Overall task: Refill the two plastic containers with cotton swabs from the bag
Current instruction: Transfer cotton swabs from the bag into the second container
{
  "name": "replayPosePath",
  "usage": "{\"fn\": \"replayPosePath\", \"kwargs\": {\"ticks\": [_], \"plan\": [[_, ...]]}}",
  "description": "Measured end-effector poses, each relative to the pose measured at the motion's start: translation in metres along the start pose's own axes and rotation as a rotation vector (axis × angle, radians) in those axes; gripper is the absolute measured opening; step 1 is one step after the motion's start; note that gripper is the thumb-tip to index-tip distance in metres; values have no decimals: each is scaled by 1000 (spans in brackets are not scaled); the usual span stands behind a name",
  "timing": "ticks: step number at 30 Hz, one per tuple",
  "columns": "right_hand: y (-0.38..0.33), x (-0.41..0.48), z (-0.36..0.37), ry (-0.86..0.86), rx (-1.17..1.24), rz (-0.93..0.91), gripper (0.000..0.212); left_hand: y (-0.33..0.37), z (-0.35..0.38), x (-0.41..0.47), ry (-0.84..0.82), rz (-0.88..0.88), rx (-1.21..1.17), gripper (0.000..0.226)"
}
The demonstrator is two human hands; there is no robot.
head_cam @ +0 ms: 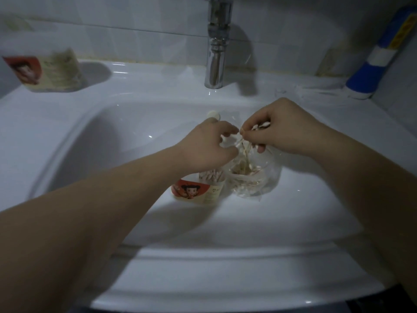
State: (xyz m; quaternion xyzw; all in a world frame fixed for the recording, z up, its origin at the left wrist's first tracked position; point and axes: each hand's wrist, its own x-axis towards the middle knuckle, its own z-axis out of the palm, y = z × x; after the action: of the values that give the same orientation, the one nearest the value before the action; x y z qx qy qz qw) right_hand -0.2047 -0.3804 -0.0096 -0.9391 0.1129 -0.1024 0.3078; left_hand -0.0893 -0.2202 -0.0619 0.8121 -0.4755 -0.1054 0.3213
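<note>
While my right hand [282, 129] pinches a small bunch of cotton swabs [259, 127] near their tips above the clear bag [257, 177], my left hand [209, 143] curls round the bag's mouth and holds it open. The bag sits in the sink [112, 150], touching the container [200, 188] on its left, which looks nearly full. A second container [45, 71] stands on the counter at the far left, well apart. I should lift the bunch clear, keep the sticks parallel, and lower them upright into the container without snagging plastic.
</note>
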Motion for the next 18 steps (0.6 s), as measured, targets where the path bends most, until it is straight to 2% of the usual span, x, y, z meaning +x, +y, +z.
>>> {"fn": "replayPosePath", "kwargs": {"ticks": [5, 10, 13, 16, 18], "plan": [[-1, 0, -1, 68, 168, -27, 12, 8, 5, -3, 2, 24, -257, 52], [-5, 2, 5, 90, 318, -38, 15, 13, 6, -6, -68, 6, -437, 26], [-4, 4, 7, 89, 392, -21, 13, 18, 6, -8, -138, -23, -675, 22], [-2, 5, 7, 79, 479, 2, 15, 21, 6, -7, -186, -86, -732, 14], [-2, 6, 6, 82, 519, 27, 12, 22, 4, -6, -218, -133, -752, 17]]}}
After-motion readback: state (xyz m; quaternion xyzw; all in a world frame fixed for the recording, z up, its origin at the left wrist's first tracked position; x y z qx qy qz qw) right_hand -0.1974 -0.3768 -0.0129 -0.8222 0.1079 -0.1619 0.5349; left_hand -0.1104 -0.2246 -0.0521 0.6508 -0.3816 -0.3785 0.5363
